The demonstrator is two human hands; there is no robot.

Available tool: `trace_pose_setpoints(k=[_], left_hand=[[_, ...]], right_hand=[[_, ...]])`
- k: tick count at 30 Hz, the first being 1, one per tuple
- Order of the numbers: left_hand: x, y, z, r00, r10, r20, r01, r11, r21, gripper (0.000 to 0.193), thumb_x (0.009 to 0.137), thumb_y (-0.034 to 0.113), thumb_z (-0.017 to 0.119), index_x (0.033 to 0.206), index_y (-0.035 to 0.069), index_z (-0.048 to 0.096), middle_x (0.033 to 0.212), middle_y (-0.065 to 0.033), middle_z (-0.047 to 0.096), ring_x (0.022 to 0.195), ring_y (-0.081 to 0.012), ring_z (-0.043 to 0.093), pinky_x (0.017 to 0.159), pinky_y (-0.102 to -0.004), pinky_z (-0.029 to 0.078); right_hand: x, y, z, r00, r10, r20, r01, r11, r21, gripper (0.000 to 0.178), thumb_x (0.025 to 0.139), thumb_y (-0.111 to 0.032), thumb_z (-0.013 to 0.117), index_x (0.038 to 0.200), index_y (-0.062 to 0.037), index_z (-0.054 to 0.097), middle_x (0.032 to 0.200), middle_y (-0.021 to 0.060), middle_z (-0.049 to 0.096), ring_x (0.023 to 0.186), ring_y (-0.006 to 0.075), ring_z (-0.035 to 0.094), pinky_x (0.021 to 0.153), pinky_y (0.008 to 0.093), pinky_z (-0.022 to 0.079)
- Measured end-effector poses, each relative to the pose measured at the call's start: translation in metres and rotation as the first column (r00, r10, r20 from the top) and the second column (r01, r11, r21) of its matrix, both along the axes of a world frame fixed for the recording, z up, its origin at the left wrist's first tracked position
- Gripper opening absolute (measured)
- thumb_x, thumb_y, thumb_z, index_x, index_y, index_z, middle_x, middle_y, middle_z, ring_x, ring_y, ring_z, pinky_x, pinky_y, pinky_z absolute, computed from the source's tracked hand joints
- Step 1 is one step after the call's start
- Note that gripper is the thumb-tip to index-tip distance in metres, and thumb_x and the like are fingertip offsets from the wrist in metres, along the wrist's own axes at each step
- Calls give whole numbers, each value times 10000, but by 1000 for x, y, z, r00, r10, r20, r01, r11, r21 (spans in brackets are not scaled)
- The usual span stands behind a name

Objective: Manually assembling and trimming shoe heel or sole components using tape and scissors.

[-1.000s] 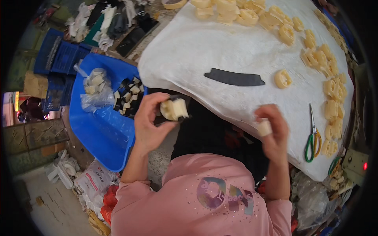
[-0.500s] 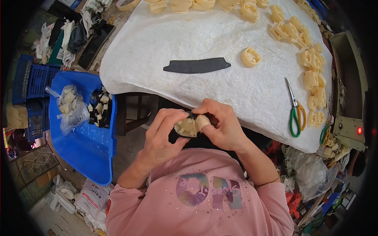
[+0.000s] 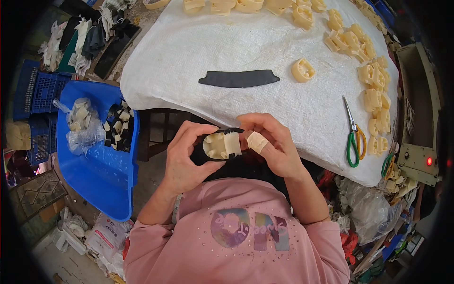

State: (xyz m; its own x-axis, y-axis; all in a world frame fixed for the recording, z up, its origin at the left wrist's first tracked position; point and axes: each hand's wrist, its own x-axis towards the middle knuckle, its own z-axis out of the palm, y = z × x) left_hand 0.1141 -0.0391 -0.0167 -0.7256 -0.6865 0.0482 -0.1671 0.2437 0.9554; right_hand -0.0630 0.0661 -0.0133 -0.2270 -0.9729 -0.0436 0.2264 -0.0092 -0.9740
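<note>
My left hand (image 3: 182,154) grips a cream moulded plastic piece (image 3: 217,144) between fingers and thumb. A black strip (image 3: 231,130) wraps round the outside of this piece, whose hollow inside faces up. Close by its right end is my right hand (image 3: 276,146), fingers bent and apart, with nothing visible between them. Beige tape covers its thumb. Whether a fingertip touches the strip is hard to see. On the white cloth in front lie a flat black strip (image 3: 239,78) and a single cream ring-shaped piece (image 3: 302,70).
Green-and-orange-handled scissors (image 3: 353,137) lie at the cloth's right side. Several cream pieces (image 3: 350,40) line its far and right edges. A blue tub (image 3: 97,177) at left holds black-and-cream pieces (image 3: 119,127) and a clear plastic bag (image 3: 85,124). Gloves (image 3: 80,45) hang beyond it.
My right fingers have drawn back from the cream piece's right end. My left hand has turned the piece, so more of its inside and the strip round it show.
</note>
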Motion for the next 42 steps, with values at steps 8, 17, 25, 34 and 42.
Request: trace_pose_setpoints(k=[8, 17, 25, 34, 42], left_hand=[[5, -5, -6, 954, -63, -293, 206, 847, 490, 561, 620, 0, 798, 1121, -26, 547, 1030, -50, 480, 983, -144, 534, 883, -291, 437], [7, -6, -8, 931, -168, -324, 315, 817, 483, 633, 639, 130, 840, 1166, -43, 536, 1072, -65, 479, 1006, -155, 514, 879, -290, 423], [-14, -15, -15, 917, -197, -348, 366, 763, 533, 679, 644, 235, 846, 1178, -42, 533, 1089, -74, 532, 1034, -163, 519, 908, -307, 404], [-33, -9, -20, 882, -259, -393, 462, 638, 616, 708, 625, 234, 855, 1184, -51, 526, 1087, -69, 548, 1032, -153, 521, 913, -293, 399], [-36, 5, -19, 870, -213, -445, 492, 429, 758, 713, 685, 270, 823, 1209, -80, 488, 1116, -87, 550, 1064, -163, 528, 924, -292, 415]], right_hand=[[-7, -8, 7, 848, 99, -521, -209, 965, -158, 323, 818, -183, 666, 1105, -69, 571, 942, 96, 556, 806, 234, 579, 712, 320, 481], [-15, -4, 14, 789, 231, -569, -299, 954, -28, 464, 659, -226, 784, 1039, -66, 569, 929, 72, 559, 819, 237, 580, 717, 328, 483], [-11, 20, -11, 992, -26, 122, 44, 988, -148, 378, 730, -67, 736, 1062, -29, 560, 929, 58, 572, 864, 165, 575, 734, 285, 468], [-23, 31, -16, 907, -162, -389, 56, 961, -270, 253, 764, -25, 684, 1001, -53, 599, 873, 79, 586, 818, 213, 571, 690, 301, 461], [-10, 34, -17, 925, -220, -311, 116, 941, -318, 229, 761, 94, 555, 938, -49, 578, 846, 77, 551, 784, 225, 523, 677, 301, 439]])
